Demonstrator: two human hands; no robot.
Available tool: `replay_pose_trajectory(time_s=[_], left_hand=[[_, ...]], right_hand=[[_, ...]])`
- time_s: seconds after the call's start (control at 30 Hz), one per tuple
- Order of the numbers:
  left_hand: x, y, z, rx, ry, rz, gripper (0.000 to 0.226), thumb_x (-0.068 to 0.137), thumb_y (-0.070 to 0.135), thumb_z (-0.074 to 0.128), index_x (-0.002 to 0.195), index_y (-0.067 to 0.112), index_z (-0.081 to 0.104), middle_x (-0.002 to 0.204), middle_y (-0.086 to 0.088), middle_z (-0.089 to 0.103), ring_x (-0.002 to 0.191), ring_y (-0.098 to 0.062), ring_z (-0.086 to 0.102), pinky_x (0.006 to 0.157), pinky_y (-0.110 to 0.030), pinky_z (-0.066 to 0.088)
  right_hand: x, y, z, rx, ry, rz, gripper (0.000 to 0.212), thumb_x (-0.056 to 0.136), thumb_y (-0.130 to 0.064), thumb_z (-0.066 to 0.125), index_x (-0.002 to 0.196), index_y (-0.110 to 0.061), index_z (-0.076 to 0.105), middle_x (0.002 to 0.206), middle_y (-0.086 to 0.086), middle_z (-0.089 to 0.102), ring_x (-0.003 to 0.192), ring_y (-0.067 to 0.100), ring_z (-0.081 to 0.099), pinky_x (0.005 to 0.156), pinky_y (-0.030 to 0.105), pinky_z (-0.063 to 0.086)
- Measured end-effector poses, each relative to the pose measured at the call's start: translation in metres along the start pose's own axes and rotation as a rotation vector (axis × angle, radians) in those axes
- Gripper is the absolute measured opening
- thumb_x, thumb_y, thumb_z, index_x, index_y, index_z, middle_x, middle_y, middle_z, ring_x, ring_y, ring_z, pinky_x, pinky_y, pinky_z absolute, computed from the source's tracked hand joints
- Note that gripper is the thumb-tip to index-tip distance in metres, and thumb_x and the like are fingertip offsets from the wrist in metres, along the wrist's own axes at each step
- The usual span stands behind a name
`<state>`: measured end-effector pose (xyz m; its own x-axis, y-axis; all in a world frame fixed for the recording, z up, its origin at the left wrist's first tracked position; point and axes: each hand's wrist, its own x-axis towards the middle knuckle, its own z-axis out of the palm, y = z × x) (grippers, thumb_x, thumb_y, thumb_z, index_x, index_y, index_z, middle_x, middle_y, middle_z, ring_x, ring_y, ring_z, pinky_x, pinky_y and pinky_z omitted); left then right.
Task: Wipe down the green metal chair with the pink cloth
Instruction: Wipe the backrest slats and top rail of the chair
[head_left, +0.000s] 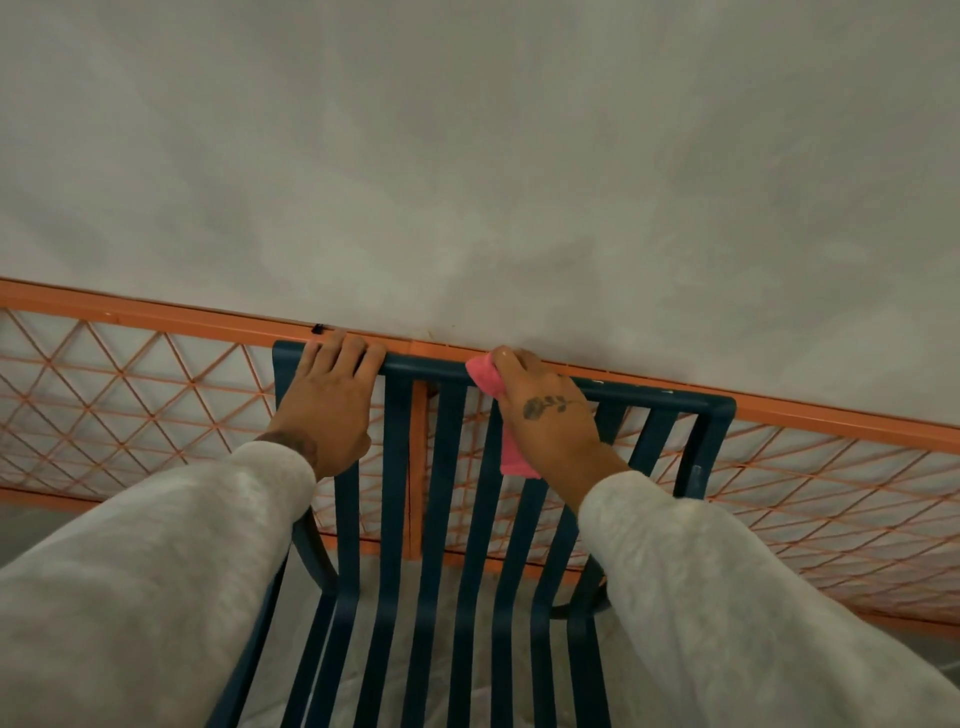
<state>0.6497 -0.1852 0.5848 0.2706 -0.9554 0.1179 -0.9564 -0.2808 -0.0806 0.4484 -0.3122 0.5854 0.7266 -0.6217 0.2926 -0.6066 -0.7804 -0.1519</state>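
The green metal chair (442, 499) stands with its back close against an orange railing (156, 312), and its top rail (644, 392) runs just beneath and almost touching the railing's upper bar, so little room shows behind that edge. The left hand (327, 400) sits near the rail's left corner, its fingers curled over the top and gripping it. The right hand (551, 418) is further along the same rail, well apart from the left, clamped on the pink cloth (485, 376). The cloth is pressed onto the rail under the fingers, and its loose end hangs down in front of the slats below the palm. To the right of that hand the rail runs bare to the rounded right corner. The upright slats have open gaps between them, and the railing's diamond mesh (130, 400) and one orange post (418, 467) show through. A small black clip (318, 328) sits on the upper bar just above the left fingers. Pale fleecy sleeves (135, 571) cover both forearms and hide the seat's outer edges. Beyond the railing lies a mottled grey surface (467, 156).
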Motion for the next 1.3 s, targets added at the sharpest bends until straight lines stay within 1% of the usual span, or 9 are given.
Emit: replay_pose_trajectory(time_s=[0.23, 0.4, 0.5, 0.67, 0.8, 0.93, 1.1, 1.23, 1.3], left_hand=[[0.0, 0.001, -0.002, -0.008, -0.02, 0.004, 0.09, 0.07, 0.024, 0.069, 0.147, 0.01, 0.025, 0.149, -0.012, 0.031, 0.143, -0.035, 0.02, 0.121, -0.05, 0.012], [0.003, 0.009, -0.015, -0.069, -0.027, -0.03, 0.079, 0.077, 0.025, 0.064, 0.146, 0.014, 0.027, 0.152, -0.01, 0.032, 0.146, -0.033, 0.017, 0.121, -0.052, 0.011], [0.008, 0.046, -0.023, -0.103, 0.005, 0.086, 0.08, 0.085, 0.027, 0.059, 0.152, 0.019, 0.017, 0.159, -0.007, 0.022, 0.15, -0.031, 0.008, 0.121, -0.055, 0.004], [0.024, 0.119, -0.022, -0.188, -0.001, 0.209, 0.086, 0.083, 0.025, 0.059, 0.153, 0.016, 0.011, 0.16, -0.007, 0.02, 0.149, -0.028, 0.012, 0.122, -0.049, 0.005], [0.024, 0.139, -0.01, -0.184, 0.049, 0.148, 0.091, 0.082, 0.032, 0.06, 0.153, 0.008, 0.009, 0.16, -0.009, 0.016, 0.15, -0.028, 0.007, 0.12, -0.042, -0.002], [0.021, 0.14, -0.004, -0.214, 0.067, 0.14, 0.098, 0.081, 0.041, 0.06, 0.155, 0.013, 0.002, 0.163, -0.005, 0.011, 0.15, -0.024, 0.004, 0.121, -0.039, -0.008], [0.02, 0.148, -0.001, -0.17, 0.058, 0.097, 0.099, 0.081, 0.048, 0.057, 0.154, 0.012, 0.001, 0.163, -0.006, 0.009, 0.151, -0.026, 0.002, 0.121, -0.041, -0.008], [0.021, 0.148, -0.001, -0.177, 0.049, 0.091, 0.099, 0.081, 0.046, 0.056, 0.154, 0.012, -0.001, 0.163, -0.005, 0.007, 0.151, -0.025, 0.0, 0.122, -0.042, -0.006], [0.021, 0.148, -0.001, -0.183, 0.043, 0.087, 0.1, 0.08, 0.045, 0.057, 0.154, 0.013, -0.001, 0.163, -0.005, 0.006, 0.151, -0.025, 0.0, 0.123, -0.043, -0.005]], right_hand=[[-0.004, 0.01, -0.001, 0.076, -0.007, -0.048, 0.045, 0.093, -0.003, 0.06, 0.13, -0.023, 0.046, 0.126, 0.005, 0.059, 0.092, 0.032, 0.068, 0.079, 0.042, 0.06], [-0.033, 0.068, -0.02, 0.161, 0.006, 0.107, 0.028, 0.104, -0.029, 0.051, 0.131, -0.033, 0.049, 0.125, -0.005, 0.063, 0.103, 0.023, 0.066, 0.092, 0.041, 0.056], [-0.048, 0.095, -0.035, 0.186, 0.028, 0.224, 0.025, 0.105, -0.04, 0.045, 0.125, -0.031, 0.055, 0.115, -0.005, 0.065, 0.099, 0.02, 0.064, 0.088, 0.034, 0.052], [-0.025, 0.055, -0.024, 0.18, -0.001, 0.269, 0.022, 0.098, -0.017, 0.053, 0.118, -0.027, 0.054, 0.113, 0.004, 0.061, 0.098, 0.029, 0.062, 0.083, 0.037, 0.054], [-0.022, 0.04, -0.017, 0.272, -0.011, 0.173, 0.028, 0.1, -0.026, 0.046, 0.126, -0.032, 0.051, 0.128, 0.004, 0.056, 0.107, 0.031, 0.06, 0.092, 0.037, 0.05], [-0.041, 0.097, -0.031, 0.218, -0.059, 0.145, 0.031, 0.105, -0.025, 0.045, 0.132, -0.037, 0.047, 0.134, -0.003, 0.058, 0.113, 0.028, 0.061, 0.095, 0.045, 0.053], [-0.08, 0.165, -0.078, 0.289, -0.074, 0.405, 0.037, 0.101, -0.043, 0.051, 0.136, -0.033, 0.056, 0.134, -0.006, 0.062, 0.119, 0.018, 0.059, 0.098, 0.028, 0.043], [-0.083, 0.191, -0.105, 0.296, -0.104, 0.48, 0.036, 0.097, -0.027, 0.061, 0.133, -0.025, 0.061, 0.126, -0.001, 0.065, 0.099, 0.012, 0.053, 0.083, 0.018, 0.043], [-0.078, 0.196, -0.112, 0.3, -0.133, 0.511, 0.033, 0.096, -0.026, 0.062, 0.129, -0.024, 0.064, 0.115, -0.002, 0.063, 0.094, 0.014, 0.052, 0.076, 0.023, 0.044]])
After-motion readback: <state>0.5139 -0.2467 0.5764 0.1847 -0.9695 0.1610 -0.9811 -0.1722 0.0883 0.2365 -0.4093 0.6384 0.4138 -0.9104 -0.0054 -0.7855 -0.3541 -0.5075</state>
